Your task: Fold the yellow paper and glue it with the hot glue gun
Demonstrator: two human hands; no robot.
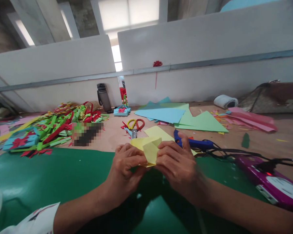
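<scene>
A folded yellow paper (149, 149) is held between both hands just above the green mat (51, 182). My left hand (127, 165) grips its left side with fingers curled under it. My right hand (177, 162) pinches its right side, thumb on top. Behind the hands lies a flat yellow sheet (157, 132). Scissors with yellow and red handles (134, 126) rest on the table beyond it. A blue glue gun (195, 143) lies just right of my right hand, its black cord trailing right.
A heap of green and red paper strips (63, 125) fills the left. Blue and green sheets (175, 115) lie at the back, pink sheets (251, 121) at the right. A dark bottle (104, 97) stands by the white partition (197, 78). A purple device (271, 182) sits at the right edge.
</scene>
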